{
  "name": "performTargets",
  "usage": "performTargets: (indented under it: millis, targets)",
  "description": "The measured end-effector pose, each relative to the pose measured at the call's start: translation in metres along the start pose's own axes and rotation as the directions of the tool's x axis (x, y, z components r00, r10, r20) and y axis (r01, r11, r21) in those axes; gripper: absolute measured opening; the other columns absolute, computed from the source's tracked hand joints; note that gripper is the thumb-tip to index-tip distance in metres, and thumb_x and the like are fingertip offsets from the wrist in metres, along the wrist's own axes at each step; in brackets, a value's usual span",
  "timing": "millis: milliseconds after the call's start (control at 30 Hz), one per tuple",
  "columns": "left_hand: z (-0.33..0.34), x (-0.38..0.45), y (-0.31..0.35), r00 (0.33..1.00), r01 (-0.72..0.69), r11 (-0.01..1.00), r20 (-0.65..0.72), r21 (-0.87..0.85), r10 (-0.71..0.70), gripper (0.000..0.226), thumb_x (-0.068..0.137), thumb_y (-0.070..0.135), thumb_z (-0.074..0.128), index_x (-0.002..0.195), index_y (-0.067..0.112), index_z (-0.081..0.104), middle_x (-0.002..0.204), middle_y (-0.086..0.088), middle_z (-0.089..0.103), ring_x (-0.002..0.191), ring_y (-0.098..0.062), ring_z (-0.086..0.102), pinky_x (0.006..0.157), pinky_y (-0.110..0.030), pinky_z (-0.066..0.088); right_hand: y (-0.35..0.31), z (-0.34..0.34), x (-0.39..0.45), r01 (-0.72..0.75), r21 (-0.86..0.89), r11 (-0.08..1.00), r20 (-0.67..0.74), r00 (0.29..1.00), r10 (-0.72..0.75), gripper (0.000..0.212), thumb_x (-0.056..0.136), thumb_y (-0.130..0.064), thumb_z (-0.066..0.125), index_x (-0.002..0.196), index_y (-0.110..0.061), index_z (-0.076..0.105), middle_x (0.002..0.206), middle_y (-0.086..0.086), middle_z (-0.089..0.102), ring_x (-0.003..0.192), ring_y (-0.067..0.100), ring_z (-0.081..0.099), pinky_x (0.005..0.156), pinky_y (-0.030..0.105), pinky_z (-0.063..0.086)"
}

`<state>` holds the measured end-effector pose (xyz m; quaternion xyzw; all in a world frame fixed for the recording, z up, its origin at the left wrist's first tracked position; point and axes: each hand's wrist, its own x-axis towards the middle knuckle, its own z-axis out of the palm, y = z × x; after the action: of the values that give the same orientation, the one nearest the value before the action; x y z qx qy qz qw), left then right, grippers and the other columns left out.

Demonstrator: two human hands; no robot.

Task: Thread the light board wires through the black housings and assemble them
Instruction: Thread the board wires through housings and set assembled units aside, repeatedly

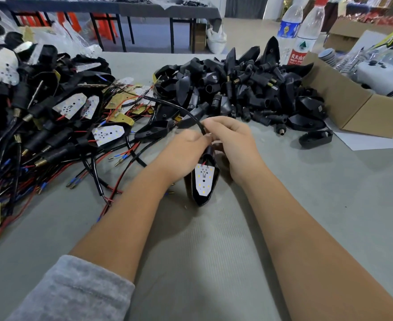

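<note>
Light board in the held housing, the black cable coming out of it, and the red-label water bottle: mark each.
light board (204, 179), head view, middle of its white face.
black cable (186, 111), head view, arc above the hands.
red-label water bottle (303, 46), head view, on its label.

A grey worktop (214, 239) fills the lower frame under even light. Across the upper left stands a long table (112, 8) with a dark cloth and black legs, on a pale grey floor (241, 35). A dark curtain (246, 5) hangs at the top centre.
</note>
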<state>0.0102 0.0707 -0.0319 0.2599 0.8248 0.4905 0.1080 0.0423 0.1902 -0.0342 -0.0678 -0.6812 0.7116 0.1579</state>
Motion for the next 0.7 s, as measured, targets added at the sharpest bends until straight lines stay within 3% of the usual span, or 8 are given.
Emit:
performTargets:
  millis: [100, 133, 200, 267, 333, 433, 500, 700]
  targets:
    - [0.003, -0.001, 0.001, 0.998, -0.036, 0.998, 0.051, 0.059, 0.033, 0.044, 0.093, 0.036, 0.045, 0.095, -0.003, 0.065, 0.092, -0.024, 0.068, 0.082, -0.030, 0.062, 0.084, -0.052, 0.048, 0.001, -0.001, 0.000, 0.035, -0.048, 0.998, 0.051, 0.998, -0.032, 0.010, 0.090, -0.011, 0.066, 0.082, -0.012, 0.071, 0.073, 0.000, 0.064, 0.073, 0.014, 0.058, 0.073, 0.031, 0.047]
    - [0.004, -0.001, 0.000, 0.998, -0.049, 0.996, 0.053, 0.078, 0.045, 0.038, 0.089, 0.036, 0.045, 0.091, 0.005, 0.068, 0.089, -0.015, 0.071, 0.086, -0.027, 0.065, 0.081, -0.048, 0.051, 0.002, -0.001, -0.001, 0.045, -0.063, 0.997, 0.067, 0.997, -0.041, 0.009, 0.090, -0.010, 0.066, 0.082, -0.011, 0.071, 0.075, 0.002, 0.065, 0.075, 0.014, 0.059, 0.075, 0.031, 0.048]
    - [0.005, -0.001, -0.002, 0.997, -0.055, 0.996, 0.048, 0.070, 0.052, 0.027, 0.089, 0.030, 0.046, 0.076, 0.023, 0.068, 0.068, 0.010, 0.068, 0.068, -0.005, 0.062, 0.067, -0.029, 0.048, 0.002, -0.001, -0.001, 0.057, -0.049, 0.997, 0.103, 0.993, -0.051, 0.010, 0.091, -0.007, 0.064, 0.082, -0.009, 0.069, 0.073, 0.004, 0.064, 0.069, 0.017, 0.060, 0.069, 0.031, 0.052]
    - [0.003, 0.001, -0.003, 0.999, -0.014, 0.999, 0.029, -0.032, 0.015, 0.025, 0.086, 0.021, 0.044, 0.067, 0.023, 0.061, 0.054, 0.010, 0.059, 0.052, -0.001, 0.051, 0.054, -0.020, 0.039, 0.002, -0.001, -0.002, 0.060, 0.027, 0.998, 0.132, 0.989, -0.063, 0.010, 0.093, -0.007, 0.062, 0.085, -0.007, 0.067, 0.070, 0.007, 0.061, 0.062, 0.025, 0.057, 0.061, 0.037, 0.051]
    - [0.000, 0.005, -0.005, 0.996, 0.076, 0.981, -0.033, -0.179, -0.083, 0.022, 0.081, 0.009, 0.042, 0.070, 0.013, 0.061, 0.055, 0.003, 0.060, 0.053, -0.009, 0.049, 0.049, -0.021, 0.036, 0.004, -0.002, -0.001, 0.107, -0.006, 0.994, 0.118, 0.987, -0.105, 0.008, 0.094, -0.008, 0.061, 0.089, -0.007, 0.067, 0.076, 0.010, 0.061, 0.070, 0.027, 0.056, 0.067, 0.040, 0.047]
    - [-0.004, 0.011, -0.007, 0.966, 0.114, 0.948, -0.191, -0.296, -0.176, 0.032, 0.082, -0.005, 0.036, 0.078, 0.012, 0.063, 0.071, -0.007, 0.063, 0.068, -0.020, 0.055, 0.055, -0.029, 0.043, 0.004, -0.003, -0.001, 0.176, -0.135, 0.975, 0.118, 0.980, -0.161, 0.007, 0.095, -0.009, 0.060, 0.092, -0.011, 0.067, 0.087, 0.007, 0.063, 0.080, 0.013, 0.055, 0.076, 0.028, 0.046]
    - [-0.012, 0.014, -0.008, 0.920, 0.122, 0.918, -0.305, -0.377, -0.248, 0.035, 0.085, -0.011, 0.032, 0.079, 0.012, 0.058, 0.074, -0.005, 0.061, 0.068, -0.017, 0.057, 0.056, -0.026, 0.047, 0.004, -0.004, -0.001, 0.175, -0.155, 0.972, 0.144, 0.978, -0.153, 0.007, 0.095, -0.007, 0.060, 0.094, -0.009, 0.067, 0.082, 0.006, 0.061, 0.075, 0.009, 0.053, 0.070, 0.019, 0.043]
    - [-0.036, 0.020, -0.012, 0.823, 0.146, 0.763, -0.351, -0.629, -0.446, 0.035, 0.093, -0.010, 0.030, 0.077, 0.009, 0.055, 0.069, -0.007, 0.062, 0.061, -0.019, 0.061, 0.059, -0.027, 0.054, 0.000, -0.003, -0.005, 0.102, -0.151, 0.983, 0.390, 0.920, -0.036, 0.011, 0.092, 0.000, 0.061, 0.100, 0.001, 0.069, 0.062, 0.006, 0.053, 0.053, 0.006, 0.050, 0.057, 0.015, 0.044]
